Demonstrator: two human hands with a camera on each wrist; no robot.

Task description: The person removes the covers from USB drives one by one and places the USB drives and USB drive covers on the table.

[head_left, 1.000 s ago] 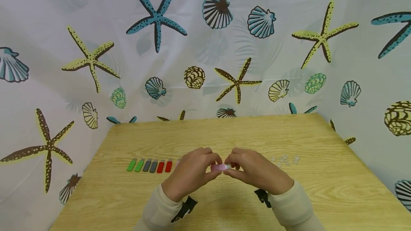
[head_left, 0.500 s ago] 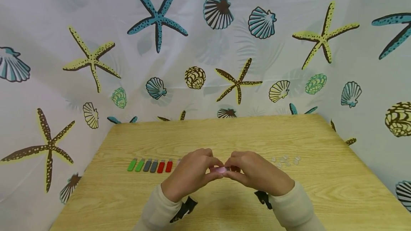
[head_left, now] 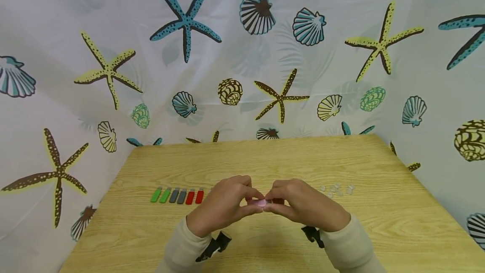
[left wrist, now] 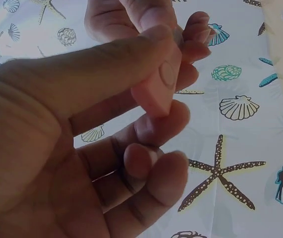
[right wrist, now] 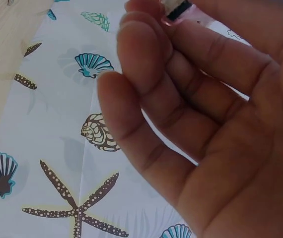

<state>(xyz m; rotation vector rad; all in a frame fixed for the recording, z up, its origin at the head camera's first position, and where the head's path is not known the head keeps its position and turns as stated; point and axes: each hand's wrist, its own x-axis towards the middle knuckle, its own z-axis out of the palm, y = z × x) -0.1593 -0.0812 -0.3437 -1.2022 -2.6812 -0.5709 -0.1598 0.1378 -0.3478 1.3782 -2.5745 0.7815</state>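
Over the middle of the table, my left hand [head_left: 229, 202] pinches a pink USB stick [head_left: 259, 202] between thumb and fingers. In the left wrist view the pink body [left wrist: 157, 84] shows a round mark on its flat side. My right hand [head_left: 297, 202] meets it from the other side, fingertips at the plug end. The right wrist view shows the metal plug [right wrist: 175, 8] with a clear, pink-tinted cap [right wrist: 170, 21] around it, held in the right fingers. From the head view the right fingers hide most of this end.
On the left of the wooden table [head_left: 242, 161], green USB sticks [head_left: 160, 195], grey USB sticks [head_left: 177, 195] and red USB sticks [head_left: 194, 196] stand in a row. Several small clear caps [head_left: 336, 189] lie at the right. A patterned curtain [head_left: 242, 54] surrounds the table.
A second ago the metal plug showed between the hands. The right fingers have since closed in over it, and the pink stick is now more covered by both hands.
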